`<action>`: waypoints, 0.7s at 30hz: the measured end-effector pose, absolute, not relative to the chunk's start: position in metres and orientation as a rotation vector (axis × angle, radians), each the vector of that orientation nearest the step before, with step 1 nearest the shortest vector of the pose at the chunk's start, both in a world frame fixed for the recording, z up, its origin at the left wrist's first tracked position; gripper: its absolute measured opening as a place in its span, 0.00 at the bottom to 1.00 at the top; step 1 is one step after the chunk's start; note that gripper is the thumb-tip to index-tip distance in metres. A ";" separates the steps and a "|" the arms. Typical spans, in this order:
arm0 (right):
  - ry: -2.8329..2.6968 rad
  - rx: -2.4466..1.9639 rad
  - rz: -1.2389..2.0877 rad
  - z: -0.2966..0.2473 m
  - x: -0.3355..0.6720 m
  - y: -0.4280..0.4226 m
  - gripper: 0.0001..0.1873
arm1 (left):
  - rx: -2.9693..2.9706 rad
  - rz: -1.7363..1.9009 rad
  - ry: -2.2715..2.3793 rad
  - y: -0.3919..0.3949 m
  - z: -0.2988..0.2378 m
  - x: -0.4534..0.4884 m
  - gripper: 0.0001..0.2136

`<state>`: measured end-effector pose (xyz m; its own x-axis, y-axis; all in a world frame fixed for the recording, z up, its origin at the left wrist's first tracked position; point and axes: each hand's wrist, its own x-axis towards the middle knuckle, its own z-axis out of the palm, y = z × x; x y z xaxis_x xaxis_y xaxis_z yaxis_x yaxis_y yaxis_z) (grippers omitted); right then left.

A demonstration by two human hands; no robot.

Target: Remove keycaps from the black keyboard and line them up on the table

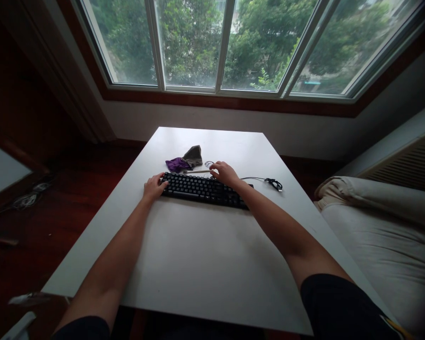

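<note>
A black keyboard (201, 189) lies flat across the white table, its keys facing up. My left hand (154, 187) is closed around its left end, with the thumb on top near the edge keys. Over the back edge of the keyboard, right of its middle, hovers my right hand (225, 174), with finger and thumb apart. The end of a thin light-coloured stick (198, 171) reaches to those fingertips; whether they touch it I cannot make out. Just beyond the fingers lies a small clear, round-looking item (208, 164). A purple and grey cloth (193, 157) rests crumpled behind the keyboard.
A black cable (274, 183), bundled with its plug showing, lies right of the keyboard on the white table (184, 250). A pale cushioned seat (378, 241) stands close on the right. Beyond the table's far edge are a wall and window (191, 42).
</note>
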<state>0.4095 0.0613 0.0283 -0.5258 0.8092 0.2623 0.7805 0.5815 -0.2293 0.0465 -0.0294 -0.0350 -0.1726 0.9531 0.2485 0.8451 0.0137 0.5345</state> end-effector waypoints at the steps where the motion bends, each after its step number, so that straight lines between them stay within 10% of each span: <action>1: -2.498 -1.309 0.112 0.026 0.405 0.067 0.13 | 1.938 0.852 2.114 -0.030 -0.036 0.047 0.25; 8: -2.693 -1.474 0.155 0.011 0.380 0.093 0.25 | 2.190 0.738 2.089 -0.034 -0.038 0.048 0.28; 21: -2.828 -1.500 0.192 0.020 0.372 0.105 0.14 | 2.354 0.758 1.911 -0.041 -0.025 0.045 0.20</action>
